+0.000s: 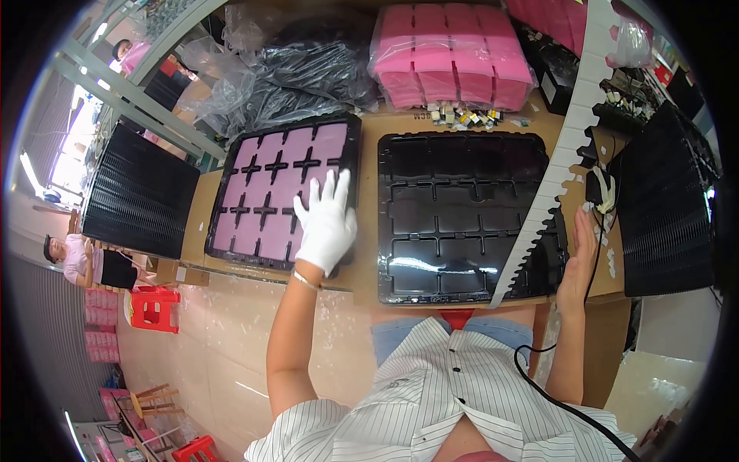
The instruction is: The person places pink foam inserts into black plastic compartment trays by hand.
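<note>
My left hand [327, 219], in a white glove, lies flat with fingers spread on the right edge of a black tray [231, 165] whose pockets hold pink foam pads [271, 189]. An empty black compartment tray [462, 212] lies to its right in front of me. My bare right hand [579, 258] rests open at that tray's right edge, touching a white notched foam strip [550, 177] that lies slanted across the tray's right side. Neither hand grips anything.
Bagged pink foam blocks [450, 54] and clear bags of black trays [308, 65] sit at the back. Stacks of black trays stand at the far left [138, 192] and far right [666, 200]. Small parts [462, 115] lie behind the empty tray. Other people and a red stool [154, 308] are at left.
</note>
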Available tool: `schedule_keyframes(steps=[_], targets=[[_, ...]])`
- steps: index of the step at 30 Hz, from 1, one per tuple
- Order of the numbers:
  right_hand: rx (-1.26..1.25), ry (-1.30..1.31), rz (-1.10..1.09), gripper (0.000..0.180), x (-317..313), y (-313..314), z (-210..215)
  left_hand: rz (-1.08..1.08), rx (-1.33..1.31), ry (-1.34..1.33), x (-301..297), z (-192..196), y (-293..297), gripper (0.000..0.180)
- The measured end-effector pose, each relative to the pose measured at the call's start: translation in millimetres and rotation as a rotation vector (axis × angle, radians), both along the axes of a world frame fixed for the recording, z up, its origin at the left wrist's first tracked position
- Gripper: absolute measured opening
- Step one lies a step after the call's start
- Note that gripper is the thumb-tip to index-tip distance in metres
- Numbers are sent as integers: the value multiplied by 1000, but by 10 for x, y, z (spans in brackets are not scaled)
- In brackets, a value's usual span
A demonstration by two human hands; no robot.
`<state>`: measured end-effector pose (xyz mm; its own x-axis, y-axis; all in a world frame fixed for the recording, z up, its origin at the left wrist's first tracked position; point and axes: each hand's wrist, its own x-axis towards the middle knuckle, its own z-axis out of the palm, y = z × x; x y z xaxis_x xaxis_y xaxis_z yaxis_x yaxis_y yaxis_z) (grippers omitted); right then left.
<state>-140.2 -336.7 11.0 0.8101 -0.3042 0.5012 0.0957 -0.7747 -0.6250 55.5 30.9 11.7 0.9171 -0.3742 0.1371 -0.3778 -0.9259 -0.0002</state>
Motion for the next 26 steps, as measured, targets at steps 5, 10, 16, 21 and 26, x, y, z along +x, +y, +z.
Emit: schedule_keyframes(steps=[5, 10, 16, 21, 26], targets=[[-40, -5, 3, 71, -87, 9, 6, 107, -45, 57, 375, -104, -111, 70], [-33, -108, -17, 62, -267, 104, 87, 128, 8, 47, 251, -112, -120, 70], [217, -84, 609, 17, -92, 853, 342, -123, -743, -144, -536, 345, -795, 73], [418, 198, 620, 23, 193, 1607, -2, -49, -947, -181, -929, 377, -1129, 88], [354, 74, 671, 18, 123, 1715, -206, -78, -1013, -212, -927, 341, -1132, 106]])
